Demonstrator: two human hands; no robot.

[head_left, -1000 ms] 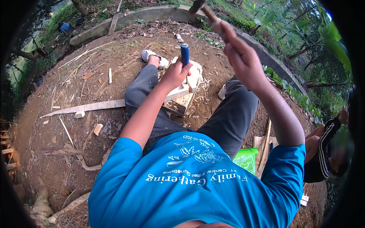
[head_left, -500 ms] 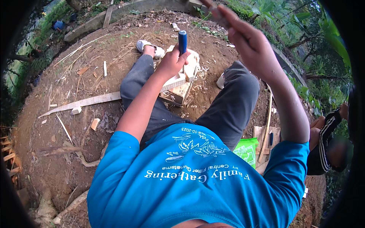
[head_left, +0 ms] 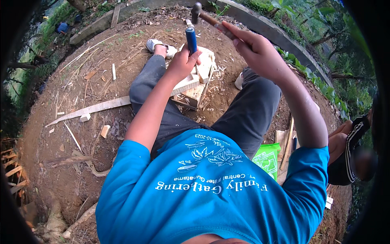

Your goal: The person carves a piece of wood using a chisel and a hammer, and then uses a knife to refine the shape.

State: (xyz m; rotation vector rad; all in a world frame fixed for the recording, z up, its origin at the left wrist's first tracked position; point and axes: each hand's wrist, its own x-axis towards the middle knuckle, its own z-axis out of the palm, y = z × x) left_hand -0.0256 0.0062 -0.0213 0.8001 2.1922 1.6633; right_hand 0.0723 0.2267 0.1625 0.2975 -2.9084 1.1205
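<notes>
The person sits on bare ground [head_left: 77, 162] with both legs stretched forward, and one block of pale wood [head_left: 195, 83] lies between the knees. The left hand [head_left: 183, 63] is closed around one chisel with a blue handle [head_left: 191, 40], which stands nearly upright with its lower end on the wood block. The right hand [head_left: 254, 46] is closed around the handle of one hammer [head_left: 203, 14], raised above and a little to the right of the chisel; the dark hammer head is up near the top edge of the view and does not touch the chisel.

Around the block many small pale chips are scattered on the ground. One long thin wooden strip [head_left: 91, 110] lies on the ground to the left of the left leg, and two short wood pieces [head_left: 95, 124] lie just beside it. One white sandal [head_left: 160, 46] shows on the left foot, beyond the block.

At the right side, near the person's right hip, there is one green package [head_left: 268, 156], roughly square, with pale print on it. Behind it lean a few flat wooden boards [head_left: 286, 140]. Another person [head_left: 349, 150] sits at the right edge, in dark clothing with white stripes.
</notes>
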